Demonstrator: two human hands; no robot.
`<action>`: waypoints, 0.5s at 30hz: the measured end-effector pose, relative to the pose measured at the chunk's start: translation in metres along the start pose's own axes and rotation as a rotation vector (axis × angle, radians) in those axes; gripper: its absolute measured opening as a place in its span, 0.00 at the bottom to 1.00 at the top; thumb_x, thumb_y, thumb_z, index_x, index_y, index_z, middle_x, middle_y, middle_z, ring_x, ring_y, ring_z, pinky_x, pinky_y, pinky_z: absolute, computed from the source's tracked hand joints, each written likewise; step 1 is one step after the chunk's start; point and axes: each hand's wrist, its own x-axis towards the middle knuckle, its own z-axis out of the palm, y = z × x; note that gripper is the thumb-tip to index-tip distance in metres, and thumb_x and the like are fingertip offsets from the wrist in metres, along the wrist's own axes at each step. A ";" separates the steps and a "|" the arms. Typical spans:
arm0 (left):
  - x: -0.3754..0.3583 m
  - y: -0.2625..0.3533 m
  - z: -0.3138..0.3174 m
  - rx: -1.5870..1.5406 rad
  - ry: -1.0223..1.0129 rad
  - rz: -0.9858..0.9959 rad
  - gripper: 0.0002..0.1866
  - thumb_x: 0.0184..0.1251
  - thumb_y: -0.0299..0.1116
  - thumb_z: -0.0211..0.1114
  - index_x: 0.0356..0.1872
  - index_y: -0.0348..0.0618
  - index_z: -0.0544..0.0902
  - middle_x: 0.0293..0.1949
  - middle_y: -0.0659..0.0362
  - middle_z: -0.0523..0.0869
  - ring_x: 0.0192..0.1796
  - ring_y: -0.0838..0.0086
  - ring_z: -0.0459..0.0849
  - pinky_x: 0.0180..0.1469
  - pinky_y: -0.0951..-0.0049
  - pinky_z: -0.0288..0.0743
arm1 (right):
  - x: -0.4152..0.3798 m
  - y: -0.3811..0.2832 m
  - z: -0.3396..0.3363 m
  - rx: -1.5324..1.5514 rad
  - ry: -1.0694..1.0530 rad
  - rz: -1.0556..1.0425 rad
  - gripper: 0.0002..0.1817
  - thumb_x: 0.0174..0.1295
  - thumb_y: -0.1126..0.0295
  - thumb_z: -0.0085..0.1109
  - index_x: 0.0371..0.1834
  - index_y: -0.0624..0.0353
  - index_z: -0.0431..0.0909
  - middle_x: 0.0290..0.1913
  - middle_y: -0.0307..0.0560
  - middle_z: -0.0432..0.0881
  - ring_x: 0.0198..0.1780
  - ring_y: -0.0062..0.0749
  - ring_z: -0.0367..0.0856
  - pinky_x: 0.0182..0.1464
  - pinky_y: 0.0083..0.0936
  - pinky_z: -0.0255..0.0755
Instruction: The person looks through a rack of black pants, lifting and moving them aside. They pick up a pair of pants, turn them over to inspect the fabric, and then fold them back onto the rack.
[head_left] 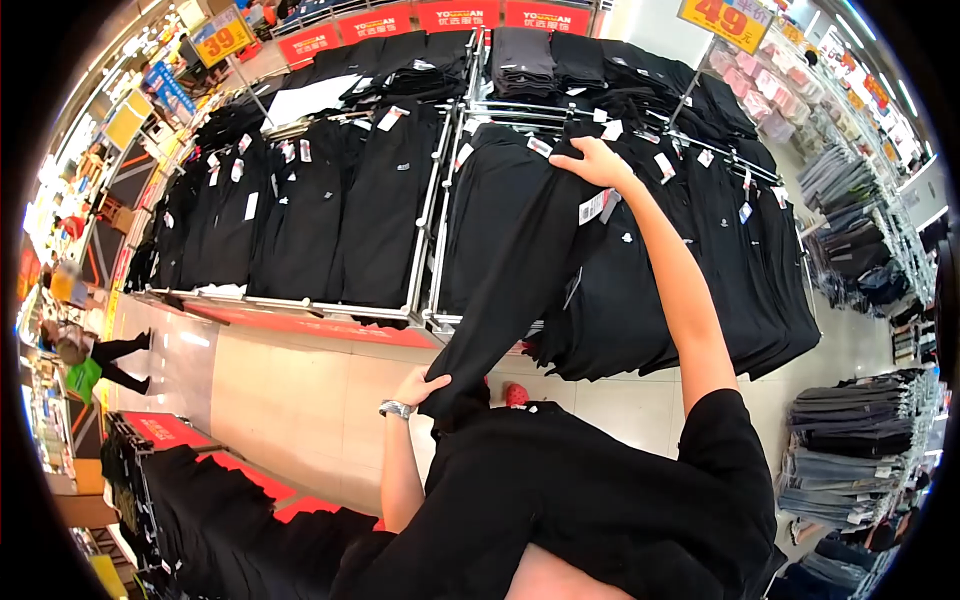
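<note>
A pair of black trousers point(520, 260) is stretched diagonally between my two hands, in front of the rack. My right hand point(595, 165) grips its upper end, at the top of the rack, with a white tag point(593, 207) hanging just below. Lower down, my left hand point(420, 388), with a silver watch point(396, 409) at the wrist, holds the lower end near my body. Behind the held trousers, more black trousers point(705, 270) with white tags hang over the metal rack point(432, 235).
Folded black clothes point(523, 62) lie on the rack top beside price signs point(725, 22). Another display of black clothes point(210, 520) stands at lower left. Jeans point(850, 445) hang at right. A person point(85, 360) is at far left, beyond the tiled floor point(300, 390).
</note>
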 end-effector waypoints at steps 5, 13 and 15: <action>0.026 -0.018 -0.010 0.717 0.276 0.047 0.23 0.57 0.39 0.71 0.50 0.34 0.79 0.38 0.52 0.87 0.42 0.68 0.85 0.46 0.68 0.77 | -0.018 -0.039 0.031 0.067 -0.117 -0.121 0.30 0.57 0.46 0.62 0.26 0.70 0.74 0.28 0.65 0.78 0.33 0.54 0.79 0.37 0.42 0.71; 0.059 0.120 0.081 0.442 0.265 0.653 0.36 0.54 0.37 0.75 0.63 0.37 0.68 0.55 0.47 0.80 0.56 0.66 0.79 0.58 0.66 0.71 | -0.084 -0.150 0.063 0.156 -0.225 -0.238 0.24 0.60 0.48 0.60 0.42 0.61 0.76 0.19 0.60 0.76 0.27 0.57 0.79 0.31 0.44 0.72; 0.051 0.146 0.100 0.468 0.219 0.447 0.28 0.52 0.37 0.76 0.52 0.34 0.76 0.46 0.51 0.84 0.50 0.71 0.81 0.53 0.69 0.74 | -0.100 -0.159 0.074 0.162 -0.245 -0.227 0.23 0.60 0.49 0.60 0.46 0.59 0.75 0.17 0.57 0.75 0.25 0.55 0.79 0.29 0.42 0.71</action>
